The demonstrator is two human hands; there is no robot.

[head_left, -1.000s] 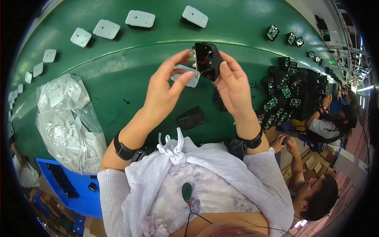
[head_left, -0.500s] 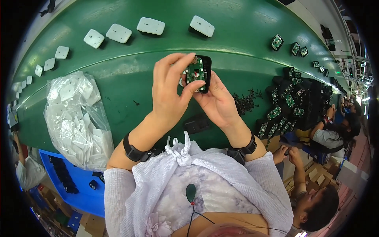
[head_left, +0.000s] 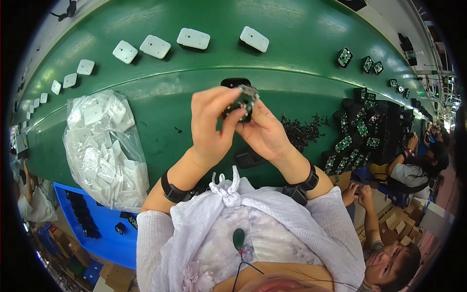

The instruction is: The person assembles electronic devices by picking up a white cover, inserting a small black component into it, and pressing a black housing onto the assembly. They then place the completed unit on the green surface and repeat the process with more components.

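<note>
Circuit board and casing in both your hands, right over the green table (head_left: 165, 104)
So your left hand (head_left: 210, 120) has the circuit board (head_left: 248, 94) pinched between thumb and fingers, board tipped up and kinda blurry, while your right hand (head_left: 263, 130) grips the black casing (head_left: 236, 82) from the near right side; your fingers hide how much of the casing sits behind the board. Just right of your right hand there's a heap of small black parts (head_left: 302, 134), and further right a bunch of board-filled black cases (head_left: 361, 128). Left of your left hand is a clear plastic bag (head_left: 104, 151) full of white plates. Beyond both hands you've got a spread-out row of white-topped cases (head_left: 193, 38), and another black piece (head_left: 249, 159) lies below them, closer to you.
</note>
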